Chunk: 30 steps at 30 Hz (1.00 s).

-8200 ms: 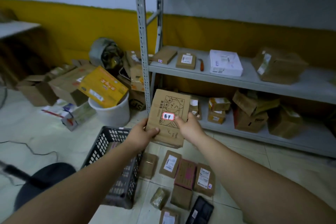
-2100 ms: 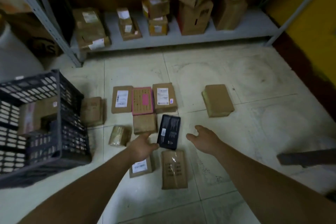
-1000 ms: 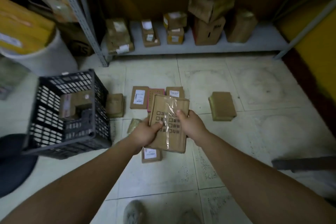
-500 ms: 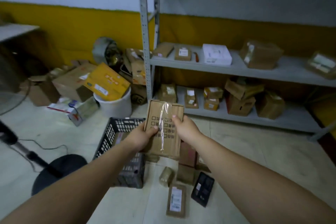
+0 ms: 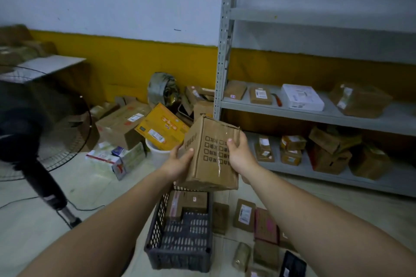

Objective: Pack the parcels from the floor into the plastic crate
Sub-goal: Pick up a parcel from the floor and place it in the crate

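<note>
- The left hand (image 5: 180, 161) grips the left side of the tilted cardboard parcel (image 5: 210, 164), held above the plastic crate (image 5: 180, 245).
- The right hand (image 5: 239, 154) clasps the parcel's right edge, thumb on the taped face.
- Likely risk: released at this tilt, it could snag the rim or wedge against the boxes inside (image 5: 188, 203).

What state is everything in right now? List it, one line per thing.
Taped parcel, held tilted in the air, not yet in the crate.
Left hand, grips the parcel's left side.
Right hand, grips its right side.
Plastic crate, on the floor, partly filled, room left.
Parcels in the crate, lying at its far end.
Floor parcels, lying right of the crate, not yet packed.
</note>
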Each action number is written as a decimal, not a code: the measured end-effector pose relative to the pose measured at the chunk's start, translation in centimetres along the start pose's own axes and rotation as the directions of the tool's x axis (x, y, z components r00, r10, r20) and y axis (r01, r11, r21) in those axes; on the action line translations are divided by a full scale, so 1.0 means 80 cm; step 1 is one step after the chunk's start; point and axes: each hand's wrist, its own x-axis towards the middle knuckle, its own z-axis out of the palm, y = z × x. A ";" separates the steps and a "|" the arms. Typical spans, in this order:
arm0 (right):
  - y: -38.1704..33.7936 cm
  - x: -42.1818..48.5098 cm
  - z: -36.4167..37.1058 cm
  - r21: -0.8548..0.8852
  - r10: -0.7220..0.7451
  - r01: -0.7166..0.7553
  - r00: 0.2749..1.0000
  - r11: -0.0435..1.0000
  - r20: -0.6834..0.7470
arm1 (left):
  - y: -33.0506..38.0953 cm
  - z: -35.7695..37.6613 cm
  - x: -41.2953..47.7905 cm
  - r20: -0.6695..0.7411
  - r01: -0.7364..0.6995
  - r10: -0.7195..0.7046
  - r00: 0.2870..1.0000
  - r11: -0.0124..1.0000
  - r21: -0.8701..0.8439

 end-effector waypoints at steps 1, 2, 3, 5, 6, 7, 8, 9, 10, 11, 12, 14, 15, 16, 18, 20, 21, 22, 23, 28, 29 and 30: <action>-0.006 0.006 0.008 0.006 -0.004 0.004 1.000 1.000 0.002 | 0.002 -0.008 0.004 0.035 0.062 -0.061 0.998 0.997 -0.036; -0.010 0.012 0.014 -0.014 -0.013 0.013 1.000 1.000 0.009 | 0.004 -0.015 0.011 0.067 0.108 -0.104 0.992 0.992 -0.058; -0.014 0.022 0.019 -0.070 -0.026 0.027 1.000 0.997 0.017 | 0.005 -0.022 0.019 0.092 0.142 -0.135 0.986 0.988 -0.066; -0.022 0.038 0.027 -0.209 -0.009 0.019 0.999 0.978 0.049 | 0.007 -0.031 0.034 0.109 0.174 -0.165 0.980 0.982 -0.075; -0.026 0.048 0.030 -0.258 0.027 -0.009 0.997 0.966 0.067 | 0.006 -0.034 0.044 0.100 0.185 -0.178 0.979 0.980 -0.070; -0.028 0.061 0.034 -0.294 0.067 -0.039 0.994 0.955 0.087 | 0.005 -0.035 0.055 0.083 0.191 -0.186 0.979 0.980 -0.062; -0.028 0.076 0.040 -0.313 0.104 -0.066 0.989 0.947 0.107 | 0.003 -0.035 0.070 0.057 0.188 -0.185 0.981 0.981 -0.048; -0.026 0.090 0.046 -0.310 0.136 -0.091 0.983 0.946 0.125 | 0.001 -0.036 0.085 0.020 0.175 -0.174 0.984 0.984 -0.032; -0.023 0.103 0.051 -0.284 0.165 -0.122 0.977 0.951 0.134 | 0.000 -0.037 0.099 -0.023 0.156 -0.156 0.988 0.988 -0.007; -0.016 0.119 0.055 -0.249 0.184 -0.144 0.972 0.958 0.145 | 0.001 -0.037 0.112 -0.066 0.138 -0.137 0.988 0.990 0.005; -0.007 0.134 0.059 -0.214 0.195 -0.159 0.968 0.964 0.161 | 0.001 -0.039 0.125 -0.100 0.124 -0.123 0.987 0.992 0.000; 0.013 0.167 0.067 -0.155 0.180 -0.151 0.964 0.976 0.196 | 0.000 -0.043 0.153 -0.140 0.097 -0.100 0.985 0.995 -0.032; 0.024 0.181 0.071 -0.148 0.161 -0.133 0.967 0.980 0.196 | -0.004 -0.045 0.165 -0.141 0.089 -0.093 0.986 0.996 -0.029; 0.035 0.196 0.076 -0.153 0.151 -0.124 0.971 0.980 0.185 | -0.009 -0.047 0.180 -0.135 0.090 -0.092 0.987 0.996 -0.021; 0.056 0.221 0.090 -0.154 0.145 -0.122 0.978 0.981 0.150 | -0.023 -0.046 0.209 -0.135 0.091 -0.091 0.987 0.996 -0.006; 0.076 0.238 0.105 -0.169 0.159 -0.138 0.980 0.976 0.119 | -0.040 -0.043 0.233 -0.141 0.093 -0.090 0.986 0.996 0.014; 0.088 0.246 0.113 -0.186 0.165 -0.143 0.980 0.972 0.109 | -0.050 -0.040 0.245 -0.142 0.099 -0.096 0.985 0.995 0.020; 0.102 0.255 0.121 -0.208 0.170 -0.145 0.980 0.967 0.103 | -0.062 -0.039 0.258 -0.146 0.112 -0.108 0.983 0.993 0.025; 0.116 0.260 0.131 -0.229 0.179 -0.152 0.979 0.961 0.100 | -0.077 -0.037 0.270 -0.151 0.129 -0.124 0.981 0.991 0.027; 0.187 0.278 0.181 -0.278 0.263 -0.242 0.964 0.930 0.042 | -0.154 -0.039 0.316 -0.120 0.213 -0.204 0.972 0.975 0.068; 0.202 0.279 0.192 -0.285 0.281 -0.262 0.959 0.922 0.030 | -0.173 -0.040 0.324 -0.101 0.221 -0.213 0.972 0.972 0.077; 0.215 0.282 0.201 -0.295 0.290 -0.271 0.957 0.916 0.023 | -0.188 -0.041 0.333 -0.088 0.225 -0.217 0.972 0.970 0.092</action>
